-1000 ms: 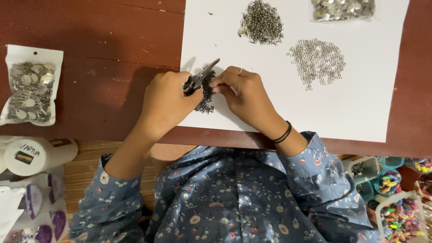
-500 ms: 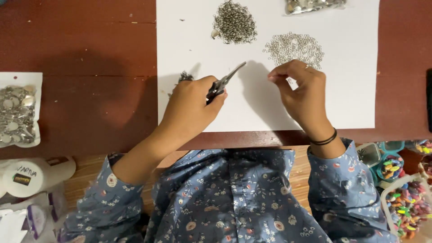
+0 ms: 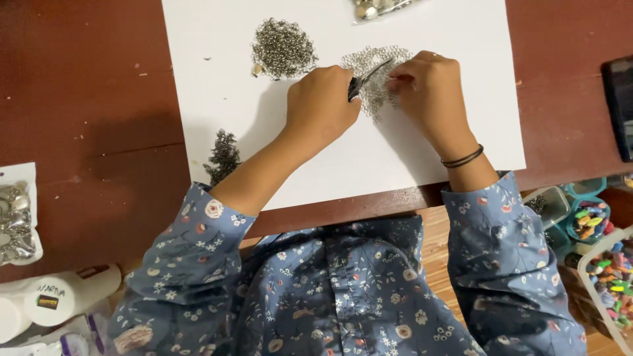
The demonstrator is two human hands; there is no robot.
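Working over a white sheet on a dark red surface, a person in a blue flowered shirt has both hands at a pile of pale silver rings. The left hand is clamped around small pliers, whose tips point toward 2 o'clock into that pile. The right hand has its fingertips pinched together at the pile's edge, touching it; what they pinch is too small to tell. Half a second earlier both hands were lower on the sheet, below the pile, and apart; now they meet over it. At 9 o'clock from the pile lies a darker heap of rings, well clear of the hands. A small dark linked piece lies at 7 o'clock by the sheet's edge, just beside the left forearm. Tubs of coloured beads stand at 4 o'clock, off the surface.
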